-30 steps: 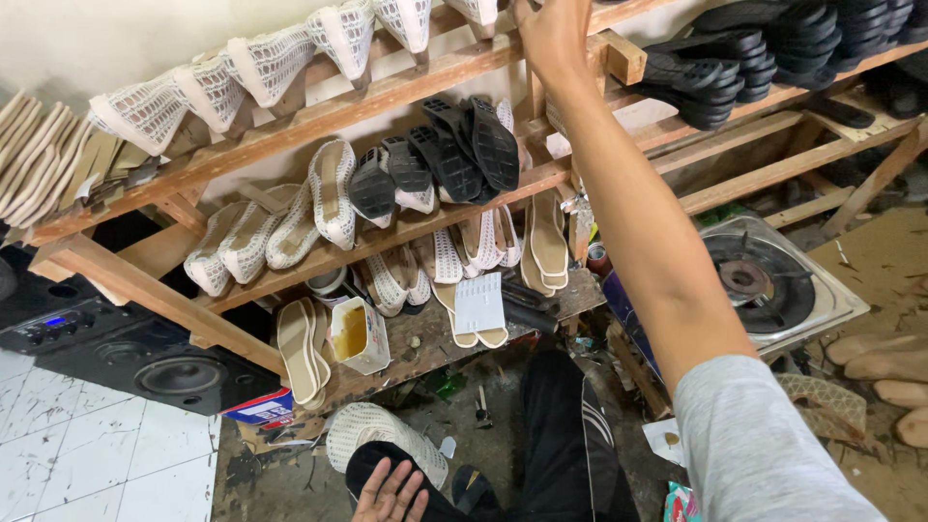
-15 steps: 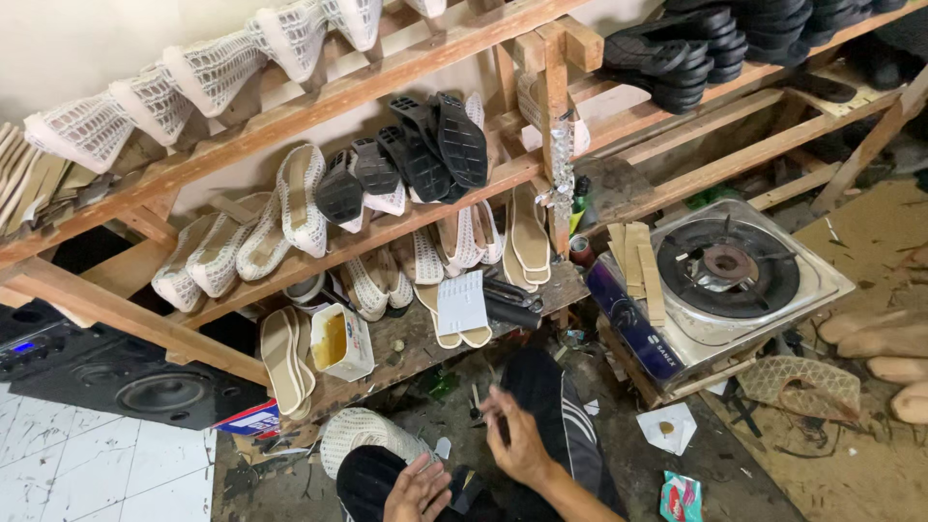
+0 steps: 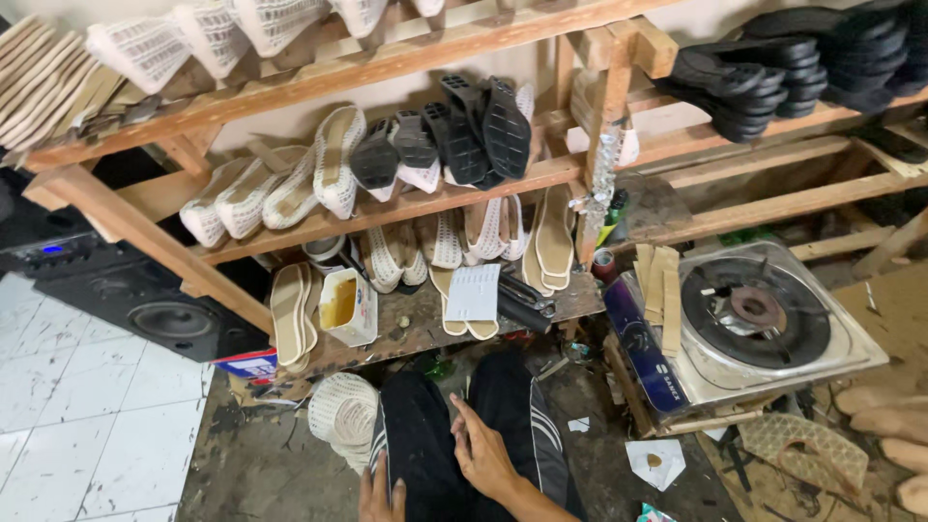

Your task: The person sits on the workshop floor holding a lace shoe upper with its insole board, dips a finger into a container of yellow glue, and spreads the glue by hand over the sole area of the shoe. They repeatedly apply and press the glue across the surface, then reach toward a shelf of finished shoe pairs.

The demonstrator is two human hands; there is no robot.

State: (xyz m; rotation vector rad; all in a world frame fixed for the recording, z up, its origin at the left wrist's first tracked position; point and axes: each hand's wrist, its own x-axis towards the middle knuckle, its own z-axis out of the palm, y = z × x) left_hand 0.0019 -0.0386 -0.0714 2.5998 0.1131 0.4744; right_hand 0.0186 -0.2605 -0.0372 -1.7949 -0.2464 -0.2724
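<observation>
Right hand (image 3: pixel 483 454) has come down from the wooden rack's upright post (image 3: pixel 607 116), where it reached a second ago; it rests loosely spread and empty on the black striped trouser leg (image 3: pixel 527 425). Left hand (image 3: pixel 382 498) lies flat on the other knee, holding nothing. The woven cream shoe upper (image 3: pixel 340 411) sits on the floor just beside the left knee, untouched.

Rough unpainted wood shelves (image 3: pixel 387 208) w/ matt black rubber soles (image 3: pixel 483 126) & white woven mesh uppers (image 3: pixel 329 174). Gas stove (image 3: pixel 764 319) is dull scuffed metal; track trousers (image 3: pixel 435 435) under both hands are smooth black cloth w/ white stripes. Floor tiles (image 3: pixel 87 406) white, slightly glossy
</observation>
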